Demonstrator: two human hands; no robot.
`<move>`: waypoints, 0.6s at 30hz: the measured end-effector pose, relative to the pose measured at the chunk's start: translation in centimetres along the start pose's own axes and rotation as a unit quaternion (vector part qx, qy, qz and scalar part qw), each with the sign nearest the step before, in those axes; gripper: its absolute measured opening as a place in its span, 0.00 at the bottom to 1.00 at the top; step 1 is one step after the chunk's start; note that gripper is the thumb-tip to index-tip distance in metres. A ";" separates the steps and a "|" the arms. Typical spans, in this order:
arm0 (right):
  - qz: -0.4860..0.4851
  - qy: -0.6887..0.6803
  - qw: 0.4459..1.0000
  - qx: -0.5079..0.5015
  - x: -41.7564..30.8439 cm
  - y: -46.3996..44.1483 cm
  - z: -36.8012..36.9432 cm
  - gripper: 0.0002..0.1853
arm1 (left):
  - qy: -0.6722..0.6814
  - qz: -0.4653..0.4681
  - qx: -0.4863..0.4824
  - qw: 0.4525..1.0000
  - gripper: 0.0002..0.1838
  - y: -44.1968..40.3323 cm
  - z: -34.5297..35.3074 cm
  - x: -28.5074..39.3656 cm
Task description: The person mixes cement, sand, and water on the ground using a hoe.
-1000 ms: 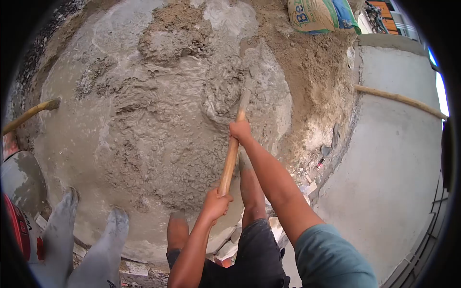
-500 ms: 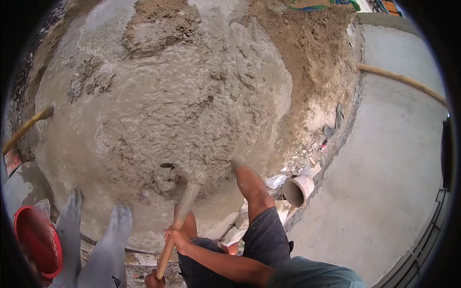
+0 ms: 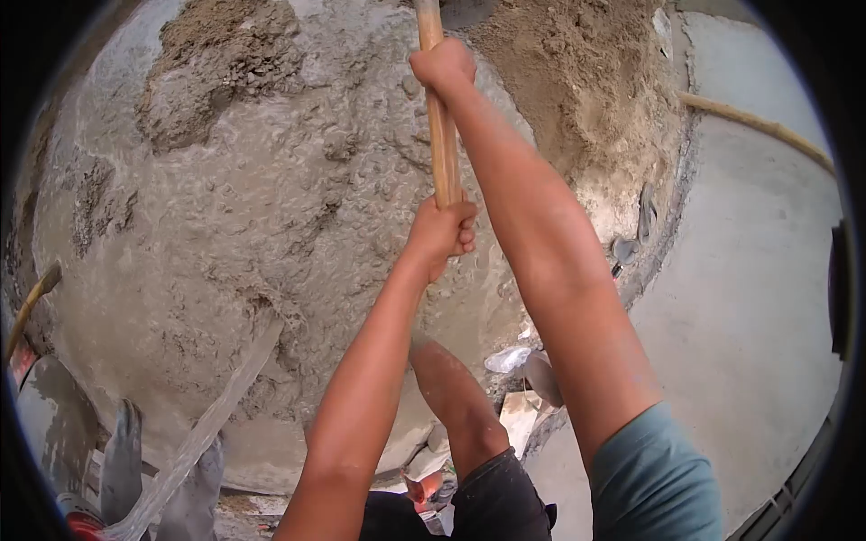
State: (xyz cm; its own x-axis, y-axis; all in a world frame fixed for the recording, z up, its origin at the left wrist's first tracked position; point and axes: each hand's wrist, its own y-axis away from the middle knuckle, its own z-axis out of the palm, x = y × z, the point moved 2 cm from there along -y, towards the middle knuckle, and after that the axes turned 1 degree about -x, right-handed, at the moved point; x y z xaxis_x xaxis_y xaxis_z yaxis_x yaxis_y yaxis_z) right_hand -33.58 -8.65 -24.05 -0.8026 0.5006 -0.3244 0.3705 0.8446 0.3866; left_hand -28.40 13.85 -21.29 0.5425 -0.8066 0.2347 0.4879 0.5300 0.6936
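My right hand is closed around the upper-placed part of a wooden hoe handle, near the top of the view. Lower down the same handle, my left hand grips it too. Part of the grey hoe blade shows at the top edge; the rest is cut off. Wet grey mortar spreads beneath both hands. From the lower left, a stream of water pours into the mix. My bare leg stands at the edge of the mortar.
A red bucket is partly visible beside another person's grey-clad leg. Sandy soil borders the mix. Another wooden handle lies left. A pole crosses the concrete slab; a pipe-like container is partly hidden by my arm.
My hands have swung the hoe up and away from the mortar near my feet to the top of the view. Water now pours from the red bucket side.
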 end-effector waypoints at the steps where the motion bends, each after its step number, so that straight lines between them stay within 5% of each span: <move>1: -0.042 0.069 0.997 0.003 0.0 -3.2 0.0 0.21 | 0.058 -0.013 -0.007 0.998 0.07 -1.8 2.5 1.4; 2: -0.086 0.137 0.987 0.006 0.3 -5.0 0.5 0.19 | 0.117 -0.026 -0.014 0.993 0.07 -2.9 4.0 1.8; 5: -0.015 0.161 0.974 -0.161 3.7 -4.4 3.5 0.21 | 0.240 -0.043 -0.039 0.969 0.07 -2.4 3.6 -2.3; 8: 0.003 0.156 0.969 -0.192 6.7 2.1 7.7 0.26 | 0.291 -0.084 0.010 0.953 0.06 3.7 1.0 -5.5; 11: 0.062 0.034 0.979 -0.191 9.7 7.7 10.7 0.15 | 0.169 -0.128 0.075 0.974 0.06 10.6 -2.7 -6.3; 18: 0.117 0.012 0.972 -0.202 8.3 25.7 14.1 0.16 | 0.162 -0.197 0.104 0.961 0.07 27.5 -10.9 -8.1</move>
State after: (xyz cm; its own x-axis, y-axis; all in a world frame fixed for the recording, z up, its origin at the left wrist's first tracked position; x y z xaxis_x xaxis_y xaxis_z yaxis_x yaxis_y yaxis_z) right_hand -24.19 19.88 -28.97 -0.7308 0.6616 -0.1679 0.3342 0.5613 0.7571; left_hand -11.94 37.83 -11.50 0.5449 -0.7923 -0.2746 0.5696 0.1093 0.8146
